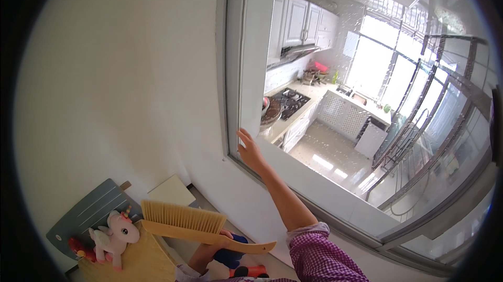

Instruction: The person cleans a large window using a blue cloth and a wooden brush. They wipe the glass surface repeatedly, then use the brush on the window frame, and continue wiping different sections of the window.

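My left hand, low in the view, grips a wooden-handled bench brush by its handle. The brush's pale bristles point up and away. A dark blue cloth-like item shows just behind the handle; whether that hand also holds it cannot be told. My right hand reaches up to the lower left corner of an interior window. Its fingers are apart and touch the pale window frame, with nothing seen in them.
Through the drop-spotted glass a kitchen shows, with a gas hob and white cabinets. At lower left, a white unicorn plush and a red toy sit on a wooden surface against a grey chair back. A red-and-black item lies below.
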`<control>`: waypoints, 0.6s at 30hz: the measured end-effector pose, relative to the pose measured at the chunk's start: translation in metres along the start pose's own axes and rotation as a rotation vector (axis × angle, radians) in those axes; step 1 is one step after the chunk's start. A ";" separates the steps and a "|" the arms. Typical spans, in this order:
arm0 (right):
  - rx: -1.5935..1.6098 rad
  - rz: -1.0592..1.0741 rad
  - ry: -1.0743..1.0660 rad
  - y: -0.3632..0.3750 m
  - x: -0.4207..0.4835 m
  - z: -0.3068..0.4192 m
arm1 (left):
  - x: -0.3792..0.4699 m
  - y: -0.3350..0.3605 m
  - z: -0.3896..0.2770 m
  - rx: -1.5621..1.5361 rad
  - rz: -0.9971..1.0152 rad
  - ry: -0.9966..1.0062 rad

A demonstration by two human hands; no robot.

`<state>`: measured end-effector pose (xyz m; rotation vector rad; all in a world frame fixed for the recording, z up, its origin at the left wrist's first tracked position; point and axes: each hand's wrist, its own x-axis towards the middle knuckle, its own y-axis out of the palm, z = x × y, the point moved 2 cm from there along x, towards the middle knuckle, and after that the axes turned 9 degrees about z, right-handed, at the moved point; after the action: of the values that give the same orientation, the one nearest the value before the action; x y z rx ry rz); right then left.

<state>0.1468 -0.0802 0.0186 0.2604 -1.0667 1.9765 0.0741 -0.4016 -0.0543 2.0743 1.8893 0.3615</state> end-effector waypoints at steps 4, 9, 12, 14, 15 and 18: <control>0.594 0.185 0.285 -0.049 -0.099 0.013 | 0.007 0.022 -0.037 -0.075 0.063 0.146; 1.327 0.293 0.652 -0.025 -0.277 0.072 | 0.045 0.072 -0.069 -0.669 0.154 0.298; 1.573 0.050 0.360 -0.009 -0.308 0.095 | 0.073 0.112 -0.069 -0.414 0.343 0.153; 1.515 -0.109 0.334 -0.026 -0.313 0.097 | 0.086 0.148 -0.059 -0.188 0.537 0.218; 1.447 -0.212 0.386 -0.047 -0.315 0.096 | 0.092 0.165 -0.056 -0.103 0.665 0.294; 0.522 -0.111 0.372 -0.137 -0.329 0.123 | 0.108 0.182 -0.060 -0.027 0.791 0.350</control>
<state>0.4293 -0.3288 0.0008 0.2097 -0.2855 2.0681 0.2284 -0.3052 0.0704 2.8037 1.0938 0.9660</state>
